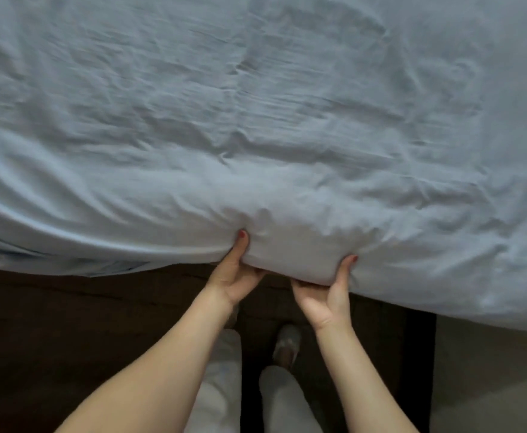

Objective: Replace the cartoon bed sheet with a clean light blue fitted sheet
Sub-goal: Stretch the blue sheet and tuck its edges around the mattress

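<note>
both arms fwd; left hand & right hand palms-up, thumbs up, fingers curled under.

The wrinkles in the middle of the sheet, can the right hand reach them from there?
Probably yes. The right hand now grips the sheet at its near edge, but nothing lies between it and the wrinkles; it would have to let go first.

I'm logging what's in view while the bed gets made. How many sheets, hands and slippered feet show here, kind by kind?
Light blue fitted sheet: 1, wrinkled, spread over the bed
Hands: 2, left hand and right hand, both gripping the sheet's near edge
Slippered foot: 1 plainly visible, on the dark floor
Cartoon sheet: 0 in view
Total: 4
</note>
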